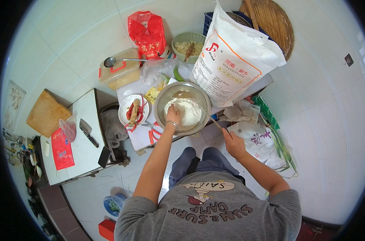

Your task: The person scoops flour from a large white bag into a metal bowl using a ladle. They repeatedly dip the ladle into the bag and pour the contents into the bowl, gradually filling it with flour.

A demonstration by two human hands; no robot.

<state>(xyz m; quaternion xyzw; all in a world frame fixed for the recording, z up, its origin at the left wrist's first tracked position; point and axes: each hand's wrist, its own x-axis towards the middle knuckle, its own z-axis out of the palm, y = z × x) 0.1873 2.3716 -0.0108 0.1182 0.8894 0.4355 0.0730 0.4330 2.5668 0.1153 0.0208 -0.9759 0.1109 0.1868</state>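
Observation:
A wide metal bowl [160,105] of white flour [189,113] stands near the front edge of the table. Inside its left part is my left hand [173,115], wearing a bracelet, at the flour; its fingertips are hidden, so their grip cannot be made out. My right hand [233,143], right of the bowl and nearer me, is closed on a thin stick-like utensil [215,122]. That utensil slants over the bowl's right rim toward the flour. Against the far wall of the bowl lies a brownish patch [183,94], unclear in kind.
Left of the bowl are a plate [123,119] with red chillies and ginger, and red-handled scissors [152,132]. A tall white sack [234,64] stands behind right. Further back are a lidded plastic box [120,74] and ladle [109,62]. A cleaver [86,129] lies on the left counter.

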